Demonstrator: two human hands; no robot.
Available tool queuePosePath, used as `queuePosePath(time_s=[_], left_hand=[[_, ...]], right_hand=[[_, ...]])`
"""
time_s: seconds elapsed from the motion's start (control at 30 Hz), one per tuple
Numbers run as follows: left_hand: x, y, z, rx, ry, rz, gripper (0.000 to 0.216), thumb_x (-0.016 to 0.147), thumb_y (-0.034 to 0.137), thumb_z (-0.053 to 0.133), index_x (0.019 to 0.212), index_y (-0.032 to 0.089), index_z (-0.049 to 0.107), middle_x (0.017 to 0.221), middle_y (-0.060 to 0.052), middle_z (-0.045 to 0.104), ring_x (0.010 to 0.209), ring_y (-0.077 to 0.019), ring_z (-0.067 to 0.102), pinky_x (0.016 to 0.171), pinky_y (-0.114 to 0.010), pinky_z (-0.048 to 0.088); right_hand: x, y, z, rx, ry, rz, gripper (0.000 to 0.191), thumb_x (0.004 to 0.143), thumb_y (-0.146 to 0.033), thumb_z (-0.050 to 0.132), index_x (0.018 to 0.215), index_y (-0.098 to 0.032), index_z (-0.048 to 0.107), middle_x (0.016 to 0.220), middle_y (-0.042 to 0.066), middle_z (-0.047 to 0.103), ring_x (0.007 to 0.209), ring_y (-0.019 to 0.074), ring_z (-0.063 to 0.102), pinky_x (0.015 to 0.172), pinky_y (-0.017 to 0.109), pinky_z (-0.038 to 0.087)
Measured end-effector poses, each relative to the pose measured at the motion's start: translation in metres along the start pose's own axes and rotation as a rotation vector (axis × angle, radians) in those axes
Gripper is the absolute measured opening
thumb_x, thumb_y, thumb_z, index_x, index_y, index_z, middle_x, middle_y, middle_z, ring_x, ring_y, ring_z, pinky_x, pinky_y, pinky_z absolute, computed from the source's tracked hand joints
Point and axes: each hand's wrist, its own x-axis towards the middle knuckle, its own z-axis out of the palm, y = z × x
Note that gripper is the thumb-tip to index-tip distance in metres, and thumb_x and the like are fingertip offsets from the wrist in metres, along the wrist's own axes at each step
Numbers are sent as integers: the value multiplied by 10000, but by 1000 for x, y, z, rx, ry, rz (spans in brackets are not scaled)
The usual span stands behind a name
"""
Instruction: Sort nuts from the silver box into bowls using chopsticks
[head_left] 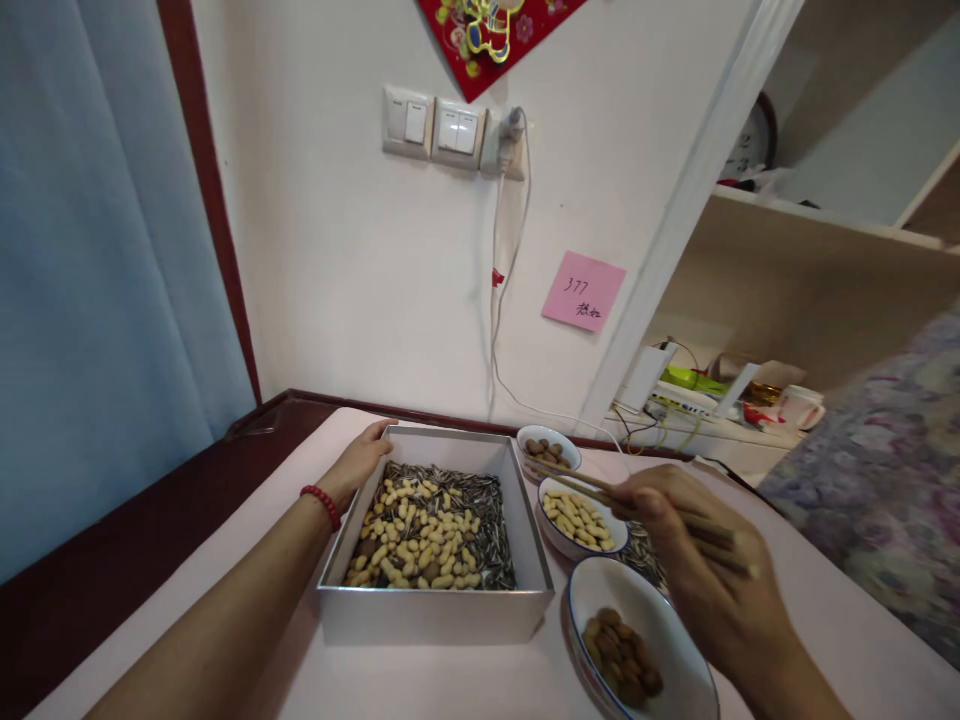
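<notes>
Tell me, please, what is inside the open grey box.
In-shell peanuts lie over dark sunflower seeds, with a few brown nuts. Whatever lies beneath them in the grey box is hidden.

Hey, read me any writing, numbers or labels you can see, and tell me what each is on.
"377": handwritten on the pink note on the wall; the characters below it I can't read surely.
"2" and "3": on the clock on the shelf.
Marks on the wall switches: too small to read.
</notes>
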Motion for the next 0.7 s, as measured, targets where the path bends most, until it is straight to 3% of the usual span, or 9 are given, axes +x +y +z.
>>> queuePosePath(time_s=[0.13, 0.23, 0.4, 0.7], left_hand=[[-1, -2, 0, -12, -9, -10, 520, 627, 146, 549, 1131, 180, 674, 981, -44, 753, 939, -255, 694, 837, -340, 547], [0, -6, 2, -32, -12, -12, 542, 629, 144, 543, 1156, 188, 662, 980, -36, 751, 916, -244, 693, 819, -337, 548], [3, -13, 3, -67, -25, -20, 547, 647, 151, 534, 1183, 179, 640, 995, -46, 746, 882, -232, 693, 777, -323, 550], [4, -15, 2, -64, -32, -25, 528, 654, 151, 526, 1170, 176, 631, 1011, -39, 739, 894, -218, 694, 775, -299, 547]], right_hand=[[10, 0, 42, 4, -262, 2, 288, 1018, -354, 433, 806, -228, 581, 765, 18, 588, 703, 157, 569, 629, 281, 432], [18, 9, 67, -63, -375, 4, 315, 1016, -380, 423, 770, -225, 542, 761, 14, 569, 698, 160, 546, 653, 298, 411], [30, 23, 89, -103, -431, 3, 292, 1012, -369, 431, 802, -216, 564, 806, 20, 588, 766, 177, 565, 710, 317, 407], [26, 28, 101, -142, -465, -21, 315, 1016, -350, 410, 754, -212, 518, 792, 27, 575, 739, 180, 556, 682, 316, 387]])
